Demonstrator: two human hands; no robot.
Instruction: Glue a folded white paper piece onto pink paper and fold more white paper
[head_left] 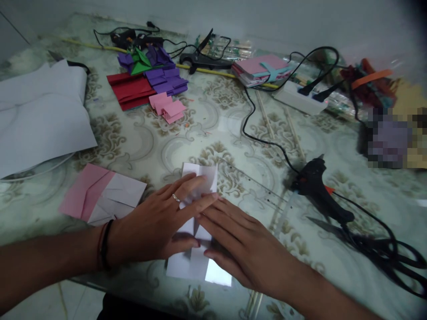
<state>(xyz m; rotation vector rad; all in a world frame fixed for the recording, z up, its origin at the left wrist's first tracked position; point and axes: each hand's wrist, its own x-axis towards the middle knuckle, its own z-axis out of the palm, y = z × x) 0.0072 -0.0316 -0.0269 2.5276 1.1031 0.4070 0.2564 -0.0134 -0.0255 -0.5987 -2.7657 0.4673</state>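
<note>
Centrally, near the front edge of the patterned table, a creased white paper lies beneath both hands, its long side running away from the person. Its far end and near end are exposed; the middle is partly covered.

The left hand is open and palm down, with its fingers spread and extended across the paper. It carries a ring on one finger and a black band at the wrist. The right hand is also open and palm down, its fingers extended over the paper's right side. The fingertips of the two hands meet or overlap over the paper; exact contact cannot be told. Neither hand is closed around an object.

A pink-and-white folded paper lies just beside the left forearm, on its far side. Beyond it, at the far left, are large white sheets.

Folded papers are grouped toward the back: red paper, purple paper, green paper and small pink pieces. Farther right is a pink paper bundle with a light blue strap, beside a white power strip with black plugs inserted.

To the right of the hands, a black glue gun lies near black scissors, whose handles point toward the right edge. Two thin sticks lie beyond the hands, left of the glue gun.
</note>
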